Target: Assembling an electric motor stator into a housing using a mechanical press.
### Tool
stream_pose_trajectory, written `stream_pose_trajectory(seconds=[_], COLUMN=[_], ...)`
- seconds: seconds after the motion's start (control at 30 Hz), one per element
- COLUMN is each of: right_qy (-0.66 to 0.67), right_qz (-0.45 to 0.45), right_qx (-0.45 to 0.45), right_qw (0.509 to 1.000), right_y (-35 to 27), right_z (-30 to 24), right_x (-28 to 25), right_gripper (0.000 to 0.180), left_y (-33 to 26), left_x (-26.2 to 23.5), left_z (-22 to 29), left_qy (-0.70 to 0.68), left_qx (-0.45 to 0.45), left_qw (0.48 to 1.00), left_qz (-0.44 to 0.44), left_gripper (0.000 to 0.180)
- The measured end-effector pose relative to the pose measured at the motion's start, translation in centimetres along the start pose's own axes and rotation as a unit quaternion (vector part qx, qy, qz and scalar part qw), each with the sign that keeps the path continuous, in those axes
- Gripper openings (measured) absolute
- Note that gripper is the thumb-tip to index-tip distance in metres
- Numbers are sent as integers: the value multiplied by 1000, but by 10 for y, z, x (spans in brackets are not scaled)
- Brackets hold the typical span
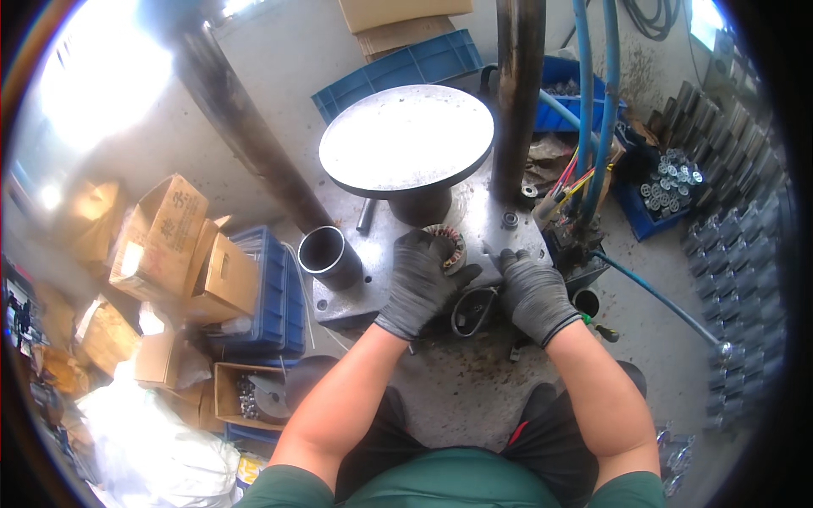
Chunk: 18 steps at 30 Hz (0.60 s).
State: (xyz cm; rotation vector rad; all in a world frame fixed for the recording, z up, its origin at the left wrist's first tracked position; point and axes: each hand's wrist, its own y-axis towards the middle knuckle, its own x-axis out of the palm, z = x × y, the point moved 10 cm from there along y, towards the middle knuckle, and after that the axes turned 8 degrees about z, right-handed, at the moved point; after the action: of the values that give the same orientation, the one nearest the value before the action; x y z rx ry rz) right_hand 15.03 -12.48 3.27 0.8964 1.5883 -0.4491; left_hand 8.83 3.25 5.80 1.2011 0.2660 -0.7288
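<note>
My left hand [417,286], in a grey knit glove, is closed around a ring-shaped motor stator [456,245] with copper-coloured windings. The stator is at the near part of a metal press table [385,275], in front of a short column under a large round plate [406,140]. My right hand [535,292], gloved alike, is at the table's near right edge, its fingers curled and partly hidden; whatever they hold does not show. Between my hands, a dark open cylinder [474,311] sits tilted just below the edge. Whether my right hand touches it I cannot tell.
A hollow metal tube [330,258] stands on the table's left. Two thick columns [518,102] rise behind. Blue hoses [611,102] hang at right, near a blue bin of metal parts [665,190] and stacked metal cylinders [745,288]. Cardboard boxes [161,245] and blue crates fill the left.
</note>
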Motion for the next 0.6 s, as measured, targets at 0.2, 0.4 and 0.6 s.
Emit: stream_pose_trajectory(seconds=[0.2,0.4,0.6], right_qy=[-3,39,-1], right_qz=[30,95,111], right_qx=[-69,-219,-299], right_qw=[997,970,948], right_y=[-14,-38,-43], right_z=[-5,-29,-50], right_x=[-32,-56,-62], right_gripper=[46,46,49], left_y=[-6,-20,-54], left_x=[-22,-32,10], left_z=[24,44,31], left_qy=[-29,-197,-438], left_qx=[66,-35,-311], left_qw=[995,980,832], left_qz=[69,-3,-137], left_gripper=[53,55,38])
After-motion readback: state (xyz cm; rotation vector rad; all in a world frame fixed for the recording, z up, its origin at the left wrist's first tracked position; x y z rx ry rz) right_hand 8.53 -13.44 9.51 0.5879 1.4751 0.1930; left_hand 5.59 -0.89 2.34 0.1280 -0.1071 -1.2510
